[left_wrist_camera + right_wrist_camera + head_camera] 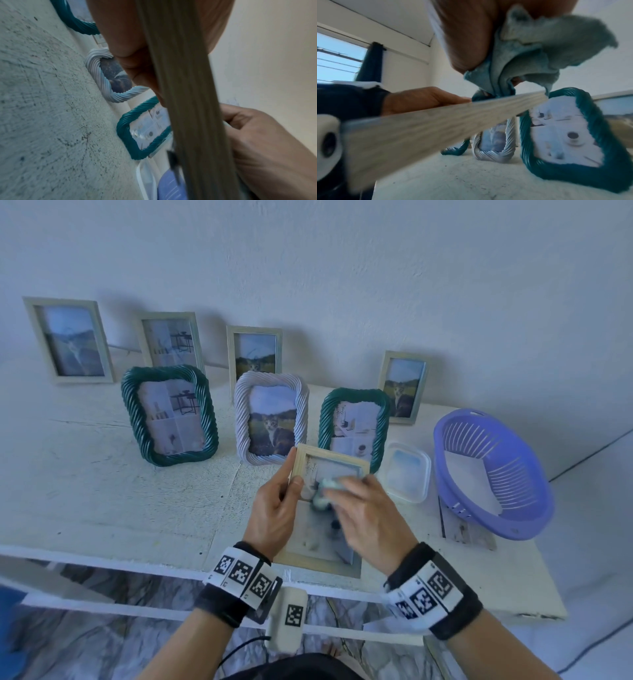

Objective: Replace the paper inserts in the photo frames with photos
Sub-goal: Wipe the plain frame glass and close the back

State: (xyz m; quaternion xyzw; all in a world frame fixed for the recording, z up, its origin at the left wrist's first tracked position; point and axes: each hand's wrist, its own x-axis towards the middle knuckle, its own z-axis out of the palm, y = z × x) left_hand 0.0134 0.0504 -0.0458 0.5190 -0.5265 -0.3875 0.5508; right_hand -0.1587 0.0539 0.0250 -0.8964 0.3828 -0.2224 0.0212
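A light wooden photo frame (330,459) is held tilted above the table's front edge, glass side up. My left hand (274,505) grips its left side, thumb on the front and fingers behind. My right hand (370,515) holds a bunched teal cloth (329,486) and presses it on the glass; the hand is blurred. The left wrist view shows the frame's edge (188,94) between my left fingers (130,54), with the right hand (265,142) beyond it. In the right wrist view the cloth (530,54) hangs from my right hand (467,33) onto the frame (436,121).
Two green twisted frames (169,414) (354,422) and a white twisted frame (272,417) stand mid-table, with several pale frames (255,352) behind along the wall. A clear lidded plastic box (406,472) and a purple basket (493,474) sit at the right, papers (466,529) under the basket.
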